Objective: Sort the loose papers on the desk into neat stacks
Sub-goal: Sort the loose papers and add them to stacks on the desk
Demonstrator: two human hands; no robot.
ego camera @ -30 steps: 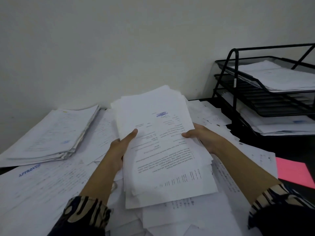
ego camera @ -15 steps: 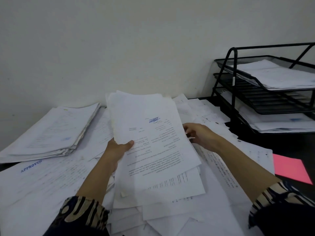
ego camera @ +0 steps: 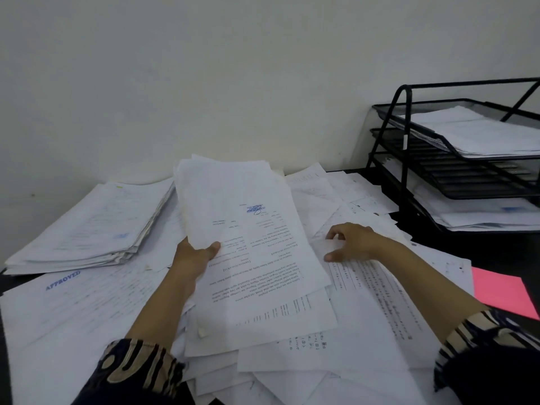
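Note:
My left hand [ego camera: 194,255] grips a thick bundle of printed sheets [ego camera: 251,235] by its left edge, thumb on top, holding it tilted above the desk. The top sheet carries a blue stamp. My right hand [ego camera: 352,241] is off the bundle and rests with curled fingers on a loose sheet [ego camera: 377,287] to the right, thumb and fingertips touching the paper. Loose papers [ego camera: 292,361] lie scattered beneath and in front. A neat stack [ego camera: 93,226] sits at the back left.
A black wire tray rack [ego camera: 406,159] holding papers stands at the right, on the dark desk. A pink sheet [ego camera: 499,290] lies near the right edge. A sheet stamped "APPROVED" [ego camera: 62,280] lies at the left. The wall is close behind.
My right hand has let go of the bundle and dropped onto the loose sheets at the right. My left hand alone now holds the bundle, shifted slightly left.

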